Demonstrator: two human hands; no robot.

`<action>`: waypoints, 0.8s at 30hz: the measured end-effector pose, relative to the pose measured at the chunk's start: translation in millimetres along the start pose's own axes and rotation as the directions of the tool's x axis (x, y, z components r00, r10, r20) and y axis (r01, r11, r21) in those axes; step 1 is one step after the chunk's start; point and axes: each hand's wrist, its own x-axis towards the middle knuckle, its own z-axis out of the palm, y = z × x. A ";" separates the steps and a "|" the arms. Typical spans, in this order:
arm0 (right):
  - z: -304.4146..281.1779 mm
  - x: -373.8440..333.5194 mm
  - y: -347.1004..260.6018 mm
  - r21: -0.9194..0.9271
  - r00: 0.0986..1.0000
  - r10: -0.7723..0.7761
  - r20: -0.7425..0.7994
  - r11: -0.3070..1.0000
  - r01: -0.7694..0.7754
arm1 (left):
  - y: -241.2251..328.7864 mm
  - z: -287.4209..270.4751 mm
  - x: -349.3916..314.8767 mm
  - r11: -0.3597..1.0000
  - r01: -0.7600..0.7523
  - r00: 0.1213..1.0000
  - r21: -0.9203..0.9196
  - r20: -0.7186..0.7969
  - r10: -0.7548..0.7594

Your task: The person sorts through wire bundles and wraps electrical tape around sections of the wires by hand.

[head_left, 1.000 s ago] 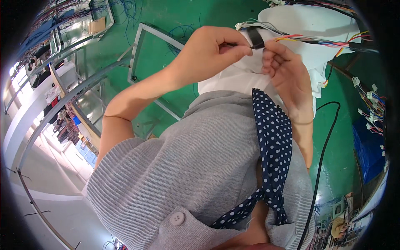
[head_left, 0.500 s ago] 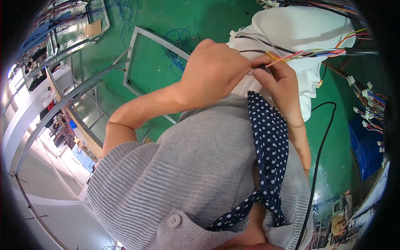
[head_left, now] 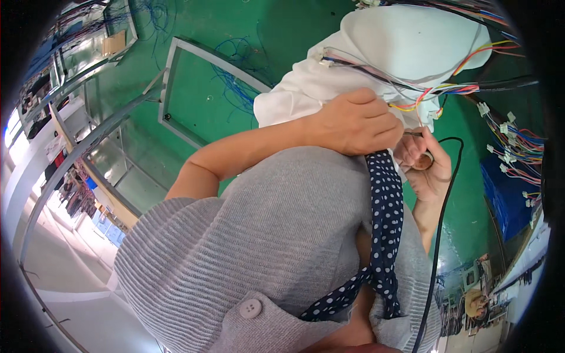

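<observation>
My left hand (head_left: 365, 125) is closed in a fist in front of my body, back upward; its fingertips are hidden. Beside it, my right hand (head_left: 432, 170) pinches a thin dark strip (head_left: 413, 134) that runs toward the left fist. A small round brown thing with a pale rim (head_left: 422, 161) sits in the curl of my right fingers. Just beyond both hands lies a wire bundle (head_left: 462, 89) with red, yellow, blue and white strands coming out of a black sleeve. A pinkish wire from it drops to the right fingertips. White connectors (head_left: 325, 57) end some wires.
White cloth (head_left: 412, 35) covers my lap under the wires. Other wires with white connectors (head_left: 511, 138) hang at the right, above a blue sheet (head_left: 497, 197). A metal frame (head_left: 170, 76) stands on the green floor at left. A black cable (head_left: 438, 247) hangs down my right side.
Both hands have moved right and closer to my body, off the wire bundle. The right hand has turned, so the round brown thing now shows. The coloured strands hang looser.
</observation>
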 end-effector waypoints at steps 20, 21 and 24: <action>79.9 67.2 -36.1 -0.419 0.665 -0.649 0.371 0.522 0.743 | -70.6 -40.2 -16.3 0.743 0.589 0.785 -0.318 0.007 -0.619; 84.3 77.3 -29.4 -0.434 0.653 -0.641 0.404 0.494 0.753 | -79.2 -38.9 -21.5 0.749 0.582 0.789 -0.317 -0.005 -0.615; 76.1 93.3 -4.6 -0.552 0.547 -0.575 0.608 0.188 0.812 | -96.9 -37.9 -36.9 0.682 0.637 0.769 -0.358 0.357 -0.531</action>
